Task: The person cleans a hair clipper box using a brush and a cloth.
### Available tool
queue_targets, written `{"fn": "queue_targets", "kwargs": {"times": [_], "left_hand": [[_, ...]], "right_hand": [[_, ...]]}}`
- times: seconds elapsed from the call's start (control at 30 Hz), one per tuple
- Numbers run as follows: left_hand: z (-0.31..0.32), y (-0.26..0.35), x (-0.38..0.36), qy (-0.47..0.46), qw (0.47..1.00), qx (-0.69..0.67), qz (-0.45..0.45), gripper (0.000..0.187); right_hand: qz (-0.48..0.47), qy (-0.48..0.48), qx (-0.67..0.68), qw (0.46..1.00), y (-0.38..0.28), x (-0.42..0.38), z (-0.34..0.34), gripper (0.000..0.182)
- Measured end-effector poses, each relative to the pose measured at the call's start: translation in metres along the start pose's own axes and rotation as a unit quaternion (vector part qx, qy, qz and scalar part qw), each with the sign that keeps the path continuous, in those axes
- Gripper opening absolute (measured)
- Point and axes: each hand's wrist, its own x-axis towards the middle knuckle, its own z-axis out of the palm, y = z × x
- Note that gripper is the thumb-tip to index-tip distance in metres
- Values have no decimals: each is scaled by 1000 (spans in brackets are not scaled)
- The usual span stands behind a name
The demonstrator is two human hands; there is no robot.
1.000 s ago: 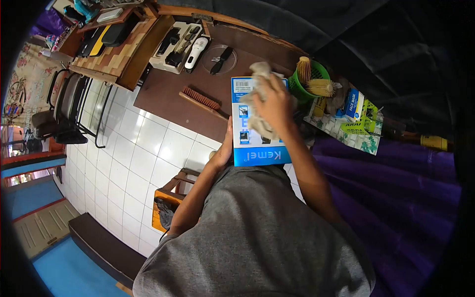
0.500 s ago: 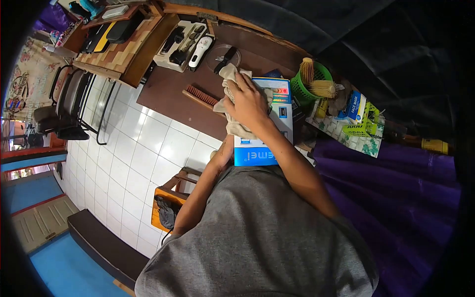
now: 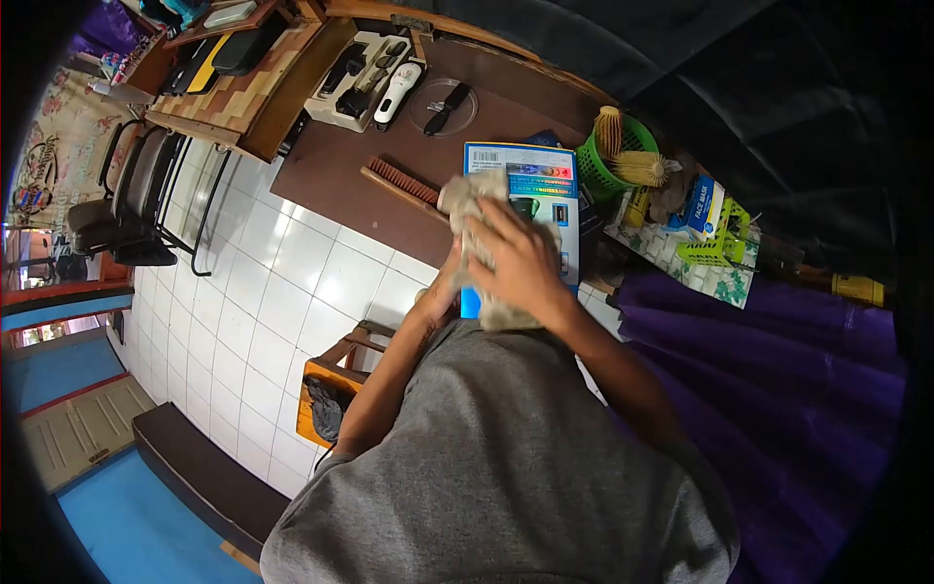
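A blue and white product box (image 3: 566,215) with printed pictures lies in front of my body, its far end over the brown tabletop. On its face rests a crumpled beige cloth (image 3: 484,187), covering much of the print. My right hand (image 3: 522,261) presses the cloth down, fingers spread across it and partly sunk in its folds. At the box's left edge, my left hand (image 3: 446,285) holds it steady; the cloth and box hide most of its fingers. Just left of the cloth is a wooden brush (image 3: 402,185) with reddish bristles.
On the brown table (image 3: 326,175) stand a tray of clipper parts (image 3: 352,83), a white hair clipper (image 3: 397,94) and a round clear lid (image 3: 463,109) with a black brush. At right, a green basket (image 3: 634,136) holds bristle brushes, near a face mask box (image 3: 702,206).
My right hand has drawn the cloth from the far end of the box toward my body, uncovering print at the top. My left hand stays at the box's edge.
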Motion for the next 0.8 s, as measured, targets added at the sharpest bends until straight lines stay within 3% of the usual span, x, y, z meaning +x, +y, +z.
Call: {"fn": "queue_targets", "kwargs": {"times": [0.03, 0.1, 0.2, 0.27, 0.33, 0.43, 0.5, 0.6, 0.7, 0.73, 0.8], "left_hand": [[2, 3, -1, -1, 1000, 3, 1, 83], [6, 9, -2, -36, 992, -89, -86, 85], [14, 17, -5, -10, 994, -76, -81, 86], [7, 8, -3, 9, 996, -62, -64, 87], [2, 10, -4, -23, 988, -81, -127, 86], [-4, 0, -7, -24, 990, -75, -115, 82], [-3, 0, -12, 1, 991, -108, -80, 77], [-28, -26, -3, -41, 995, -49, -80, 77], [-15, -22, -9, 7, 996, -51, -66, 74], [-21, -23, -1, 1, 992, -51, -116, 77], [-10, -13, 1, 3, 991, -67, -115, 78]], "right_hand": [[11, 11, -21, 1000, 10, 14, 1, 48], [38, 35, -18, 999, 28, 45, 2, 47], [39, 40, -57, 997, 46, 79, 6, 47], [28, 48, -60, 997, 46, 78, 9, 46], [4, 53, -54, 997, 43, 69, 12, 45], [-34, 34, -26, 999, 19, 23, 11, 47], [-70, -36, 36, 996, -3, -10, 3, 50], [-86, -118, 66, 987, -22, -37, -9, 51], [-104, -103, 58, 988, -4, -29, -5, 52], [-86, -81, 33, 992, 1, -20, -8, 50], [-41, -39, 3, 998, 23, 8, -7, 45]]}}
